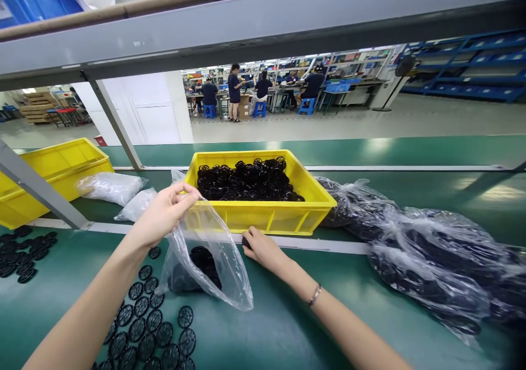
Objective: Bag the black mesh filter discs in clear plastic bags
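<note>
A clear plastic bag (230, 271) hangs with its mouth spread toward me, and black round parts (205, 266) lie inside it. My left hand (168, 211) pinches the bag's upper rim between thumb and fingers. To the right of the bag, my right hand (263, 252) has its fingers closed around a small black round part (245, 243), mostly hidden by the hand. Just behind both hands stands a yellow bin (263, 216) heaped with black round parts (246, 178). More spoked black discs (146, 326) lie flat on the green table below my left forearm.
Filled plastic bags of black parts (427, 266) lie along the right. Another yellow bin (53, 178), white bags (113, 188) and a pile of discs (24, 252) are at left. A grey shelf beam (263, 24) crosses overhead; a slanted post (45, 186) stands left. People sit farther back.
</note>
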Demonstrator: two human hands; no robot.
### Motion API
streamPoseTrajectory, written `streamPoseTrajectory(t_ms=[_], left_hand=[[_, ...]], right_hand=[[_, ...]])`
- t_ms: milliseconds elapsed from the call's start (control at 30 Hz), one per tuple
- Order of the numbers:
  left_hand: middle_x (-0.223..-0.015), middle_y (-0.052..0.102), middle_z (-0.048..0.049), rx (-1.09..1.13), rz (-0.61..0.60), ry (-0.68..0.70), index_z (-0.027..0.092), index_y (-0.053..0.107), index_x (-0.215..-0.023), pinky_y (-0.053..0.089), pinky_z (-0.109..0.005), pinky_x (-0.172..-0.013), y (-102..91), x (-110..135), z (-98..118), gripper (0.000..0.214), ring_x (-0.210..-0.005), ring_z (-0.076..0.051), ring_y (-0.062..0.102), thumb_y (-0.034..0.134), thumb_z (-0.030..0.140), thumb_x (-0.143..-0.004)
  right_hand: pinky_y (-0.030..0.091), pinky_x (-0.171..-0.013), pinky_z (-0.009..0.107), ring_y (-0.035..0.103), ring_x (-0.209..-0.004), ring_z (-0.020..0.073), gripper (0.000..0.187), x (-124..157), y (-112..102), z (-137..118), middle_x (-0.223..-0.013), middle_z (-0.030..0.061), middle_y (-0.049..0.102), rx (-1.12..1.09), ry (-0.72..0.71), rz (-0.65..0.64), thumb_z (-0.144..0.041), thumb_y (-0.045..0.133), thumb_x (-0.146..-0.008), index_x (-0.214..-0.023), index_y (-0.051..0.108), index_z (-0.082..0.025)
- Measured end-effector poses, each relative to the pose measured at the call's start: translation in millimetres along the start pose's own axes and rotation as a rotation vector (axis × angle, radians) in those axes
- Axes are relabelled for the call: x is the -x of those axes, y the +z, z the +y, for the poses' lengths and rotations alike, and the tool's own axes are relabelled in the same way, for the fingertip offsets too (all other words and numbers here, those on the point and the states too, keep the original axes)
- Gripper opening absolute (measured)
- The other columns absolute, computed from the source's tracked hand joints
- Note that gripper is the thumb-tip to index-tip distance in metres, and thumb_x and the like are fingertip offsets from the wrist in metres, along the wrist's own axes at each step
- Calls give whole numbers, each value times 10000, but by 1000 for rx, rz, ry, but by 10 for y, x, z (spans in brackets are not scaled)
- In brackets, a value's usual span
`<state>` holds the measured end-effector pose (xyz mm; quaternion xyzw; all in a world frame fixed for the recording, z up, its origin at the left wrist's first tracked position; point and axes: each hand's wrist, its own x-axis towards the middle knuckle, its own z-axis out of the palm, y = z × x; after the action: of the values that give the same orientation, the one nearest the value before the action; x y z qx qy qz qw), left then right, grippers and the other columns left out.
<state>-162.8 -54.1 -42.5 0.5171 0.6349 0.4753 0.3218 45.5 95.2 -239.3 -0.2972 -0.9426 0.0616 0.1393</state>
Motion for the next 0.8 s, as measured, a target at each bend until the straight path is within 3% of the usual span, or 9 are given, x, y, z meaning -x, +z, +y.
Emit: streamPoseTrajectory(t_ms=[100, 200, 267, 333, 400, 500, 567, 633, 800], left_hand=[[-529, 306, 100, -52, -12, 16, 200, 579, -907, 154, -199, -421, 64, 4, 69, 203, -442, -70, 214, 578, 402, -923], [-551, 336, 93, -108, -34, 61, 194, 582, -897, 183, -198, -442, 176, -39, 159, 181, -463, -72, 252, 563, 371, -929], [-565, 360, 86, -132, -58, 114, 186, 581, -883, 200, -204, -457, 260, -77, 249, 175, -481, -75, 278, 564, 354, -928], [-582, 390, 78, -142, -84, 169, 177, 585, -875, 225, -209, -475, 330, -103, 363, 158, -499, -77, 304, 570, 326, -925], [-605, 419, 69, -154, -94, 230, 169, 593, -869, 247, -211, -494, 368, -109, 485, 143, -513, -75, 328, 579, 302, -919], [-595, 408, 75, -183, -80, 295, 176, 596, -866, 247, -210, -491, 365, -95, 616, 141, -492, -68, 315, 583, 306, -919], [-568, 384, 85, -188, -65, 307, 187, 588, -862, 238, -206, -473, 342, -96, 638, 146, -460, -60, 289, 576, 317, -926], [-551, 367, 90, -164, -45, 313, 197, 581, -865, 237, -199, -453, 324, -117, 607, 150, -439, -57, 280, 564, 329, -936], [-561, 402, 86, -133, -63, 303, 208, 597, -901, 321, -184, -418, 349, -169, 452, 158, -430, -62, 374, 603, 366, -910]], right_hand=[[549, -721, 336, 635, -795, 195, 206, 167, -612, -129, -1015, 90, 608, -77, 4, 139, -241, 565, -946, -1143, 585, -186], [545, -690, 307, 611, -747, 166, 222, 336, -1389, -475, -1018, 58, 629, -358, -40, 473, -318, 543, -966, -1167, 593, -238], [547, -683, 294, 623, -772, 165, 228, 371, -1742, -752, -1031, 49, 645, -432, -127, 486, -310, 569, -946, -1162, 611, -249], [558, -710, 313, 649, -804, 180, 281, 338, -1888, -956, -1060, 60, 668, -408, -205, 382, -328, 595, -930, -1194, 611, -231], [562, -774, 360, 673, -888, 221, 366, 285, -1905, -1024, -1115, 93, 687, -326, -246, 237, -384, 577, -948, -1263, 589, -197], [537, -816, 367, 677, -944, 234, 382, 303, -1947, -886, -1101, 90, 715, -225, -307, 48, -433, 417, -1031, -1258, 623, -205], [518, -771, 331, 667, -873, 206, 427, 401, -2067, -703, -997, 59, 727, -176, -400, -44, -465, 342, -1054, -1132, 695, -238], [489, -746, 333, 635, -826, 205, 439, 524, -2231, -509, -902, 46, 711, -83, -473, -38, -533, 396, -1027, -984, 731, -252], [433, -760, 391, 574, -796, 234, 311, 734, -2581, -163, -761, 38, 663, 92, -444, 267, -463, 522, -983, -792, 682, -277]])
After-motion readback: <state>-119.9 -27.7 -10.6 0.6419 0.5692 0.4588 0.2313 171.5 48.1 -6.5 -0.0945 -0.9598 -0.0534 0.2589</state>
